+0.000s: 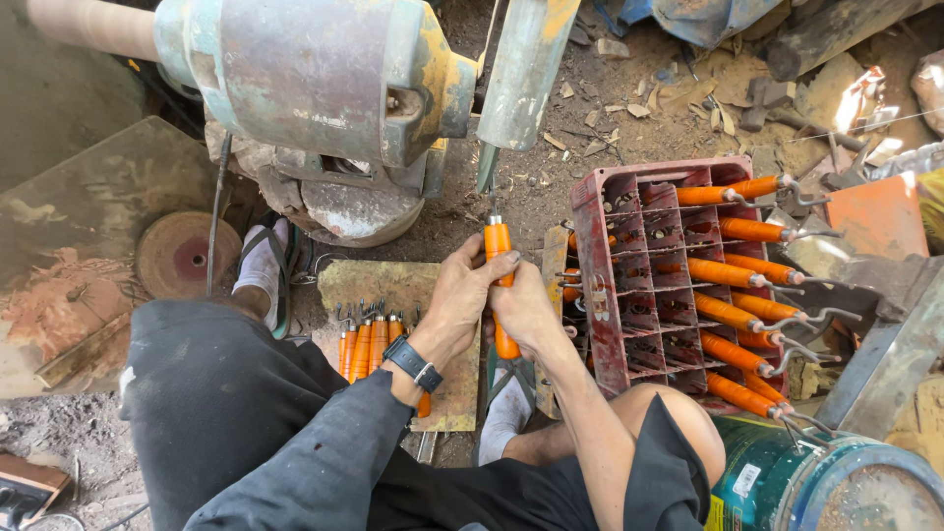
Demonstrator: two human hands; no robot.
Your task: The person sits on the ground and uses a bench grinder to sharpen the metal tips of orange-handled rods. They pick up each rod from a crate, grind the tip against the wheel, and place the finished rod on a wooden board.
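Both my hands grip one orange-handled tool, held upright below a spinning grinder wheel. My left hand, with a dark wristwatch, wraps the upper handle. My right hand holds the lower part of the handle. The tool's metal tip points up toward the wheel, a short gap below it. Several more orange-handled tools lie bunched on a worn board by my left knee.
A red plastic crate at my right carries several orange-handled hook tools laid across it. The grinder motor housing sits ahead. A green metal drum stands at lower right. A rusty disc lies on the left. Dirt floor, scraps.
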